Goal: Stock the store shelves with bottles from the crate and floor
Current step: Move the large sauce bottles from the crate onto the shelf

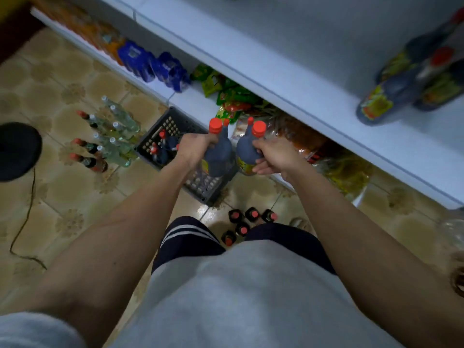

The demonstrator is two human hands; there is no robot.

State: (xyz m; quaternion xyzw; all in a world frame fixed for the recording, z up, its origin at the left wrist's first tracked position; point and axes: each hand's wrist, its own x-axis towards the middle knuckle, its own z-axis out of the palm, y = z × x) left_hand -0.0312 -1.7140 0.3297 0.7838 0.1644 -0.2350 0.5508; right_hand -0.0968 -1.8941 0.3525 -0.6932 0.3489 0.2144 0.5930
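Note:
My left hand (194, 148) grips a dark bottle with a red cap (219, 149) by its neck. My right hand (273, 156) grips a second dark red-capped bottle (247, 149) right beside it. Another red cap shows behind each held bottle, so each hand may hold two. Both are held above the grey plastic crate (200, 184) on the floor, which still holds a few dark bottles (163, 149). The white shelf (313, 79) runs diagonally in front of me, with several dark bottles (391, 96) standing at its right end.
Clear and dark bottles (108, 139) stand on the tiled floor left of the crate. Several small red-capped bottles (244, 224) stand by my feet. The lower shelf holds blue packs (155, 66) and green snack packets (226, 94). A black round object (17, 151) with a cable lies at left.

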